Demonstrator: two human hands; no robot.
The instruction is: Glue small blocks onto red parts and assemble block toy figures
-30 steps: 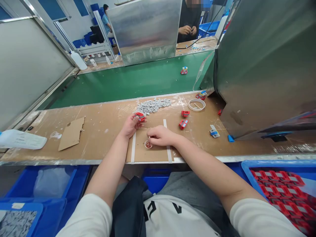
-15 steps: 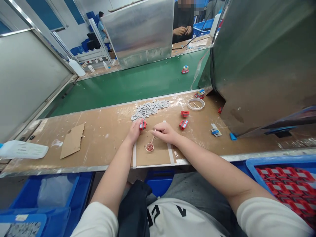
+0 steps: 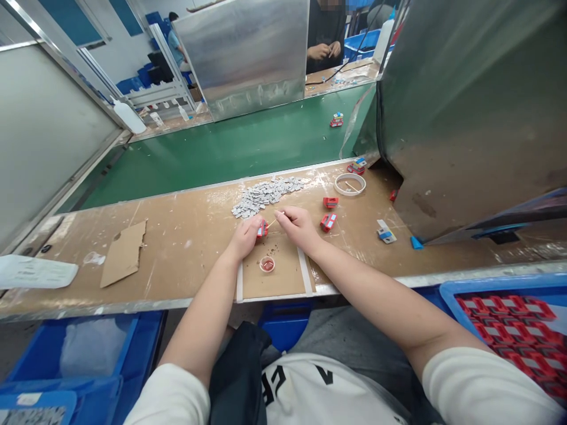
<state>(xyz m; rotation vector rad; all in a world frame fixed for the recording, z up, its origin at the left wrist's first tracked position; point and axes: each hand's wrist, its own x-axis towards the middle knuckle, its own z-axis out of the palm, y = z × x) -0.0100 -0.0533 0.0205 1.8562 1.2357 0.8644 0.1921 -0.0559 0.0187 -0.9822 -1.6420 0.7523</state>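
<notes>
The left hand [image 3: 244,237] is pinching a small red part [image 3: 262,228] between thumb and fingers, holding it just above the brown surface [image 3: 177,236]; the right hand [image 3: 297,225] is closed narrowly around a thin stick [image 3: 271,223], whose tip is pointing at the red part and seems to be touching it, though the contact is too small to tell for sure; both hands are sitting close together, almost meeting over a taped cardboard pad [image 3: 274,274]. A small round dish [image 3: 267,264] with reddish contents is lying on that pad, just nearer the person than the hands and apart from them; a heap of small grey pieces [image 3: 266,193] is spreading across the surface just beyond the hands. Two more red parts [image 3: 328,221] are lying to the right of the right hand, near but not touching it; a white ring-shaped dish [image 3: 349,184] is resting farther right, near the metal housing [image 3: 469,106]. A torn piece of cardboard [image 3: 123,254] is lying well to the left; a green conveyor belt [image 3: 230,147] is running behind the surface, carrying a small red-and-blue assembly [image 3: 336,120]; a blue bin [image 3: 514,319] filled with red parts is standing at lower right; another person's hands [image 3: 323,51] are working at the far side.
</notes>
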